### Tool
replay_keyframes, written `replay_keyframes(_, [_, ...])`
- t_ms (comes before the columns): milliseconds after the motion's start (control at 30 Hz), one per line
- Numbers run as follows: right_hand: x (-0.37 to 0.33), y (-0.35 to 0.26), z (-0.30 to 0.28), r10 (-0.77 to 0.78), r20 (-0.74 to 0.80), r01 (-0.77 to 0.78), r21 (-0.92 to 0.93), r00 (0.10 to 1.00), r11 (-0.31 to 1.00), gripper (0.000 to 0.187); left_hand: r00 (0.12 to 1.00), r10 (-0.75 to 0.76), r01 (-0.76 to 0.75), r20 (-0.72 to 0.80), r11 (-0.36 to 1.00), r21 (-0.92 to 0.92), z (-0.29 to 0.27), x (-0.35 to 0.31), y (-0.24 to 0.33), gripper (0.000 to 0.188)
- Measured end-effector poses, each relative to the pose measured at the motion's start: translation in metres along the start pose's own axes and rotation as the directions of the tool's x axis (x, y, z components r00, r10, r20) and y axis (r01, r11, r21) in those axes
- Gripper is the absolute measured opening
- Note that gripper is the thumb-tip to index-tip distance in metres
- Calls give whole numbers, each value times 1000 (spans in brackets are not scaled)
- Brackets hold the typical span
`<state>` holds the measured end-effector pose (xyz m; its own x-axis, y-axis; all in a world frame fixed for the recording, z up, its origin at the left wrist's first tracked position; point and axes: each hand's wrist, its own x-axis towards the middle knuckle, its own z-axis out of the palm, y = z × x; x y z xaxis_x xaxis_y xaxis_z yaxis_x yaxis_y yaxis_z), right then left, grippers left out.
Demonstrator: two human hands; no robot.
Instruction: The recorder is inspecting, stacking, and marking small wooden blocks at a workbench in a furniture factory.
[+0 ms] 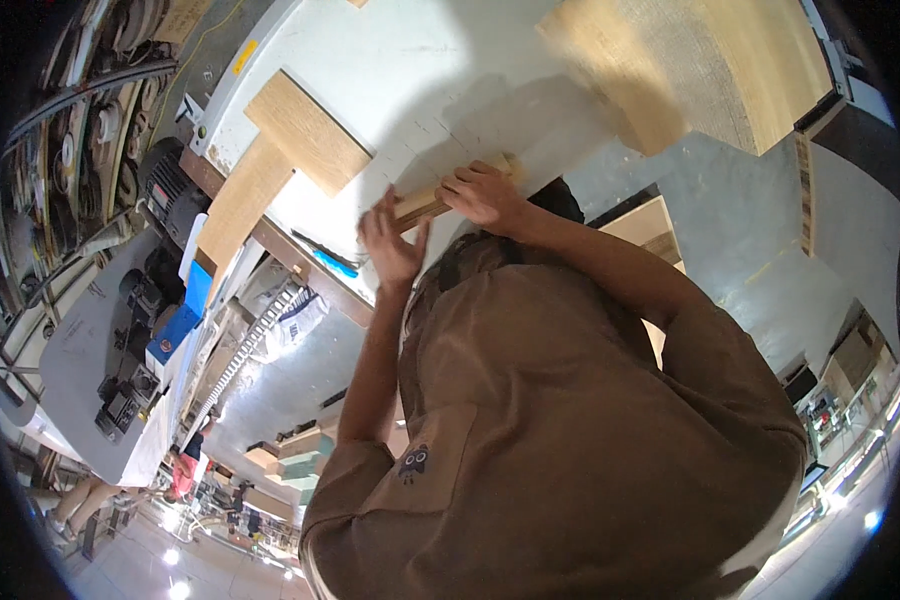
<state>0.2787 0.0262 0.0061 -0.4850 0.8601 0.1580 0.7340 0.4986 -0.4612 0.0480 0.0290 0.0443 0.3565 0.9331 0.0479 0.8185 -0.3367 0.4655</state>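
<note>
Close to my body, at the near edge of the white worktable [410, 50], lies a short bundle of narrow wooden strips [418, 207]. My left hand [392, 248] grips its left end, thumb on the near side. The fingers of my right hand [484, 197] are curled over the bundle toward its right end, which reaches a little past them. How many strips there are cannot be made out. Left of the hands, a light wooden board [308, 132] rests on the tabletop, and another board [245, 205] lies partly under it, sticking out past the edge.
Large wood sheets [710, 70] are stacked at the far right. A blue-handled tool [335, 264] lies by the table's near left edge. An electric motor [175, 190] and a grey machine [90, 350] stand on the left, with loaded shelves [90, 130] behind. Other people [185, 470] are distant.
</note>
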Motion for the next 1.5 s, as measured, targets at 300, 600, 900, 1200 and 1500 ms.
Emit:
replay_keyframes(300, [-15,-14,15,-57,62,61,-73,996,995,35,764,-589,633,-263,764,129,1,93,-146,121])
replay_keyframes(600, [-23,-12,14,95,288,-90,-32,953,995,39,375,-910,924,-177,383,-12,26,151,-85,147])
replay_keyframes(900, [-19,-17,7,56,245,-36,-87,968,996,37,762,-621,441,-183,706,-554,10,97,-117,55])
replay_keyframes(1200, [-14,-14,8,46,142,-33,-92,989,995,36,912,-368,341,-182,926,-161,-21,63,-136,26])
replay_keyframes(1500, [0,-22,2,-10,-125,-28,-300,992,953,52,794,-78,412,603,798,-440,11,103,-166,15])
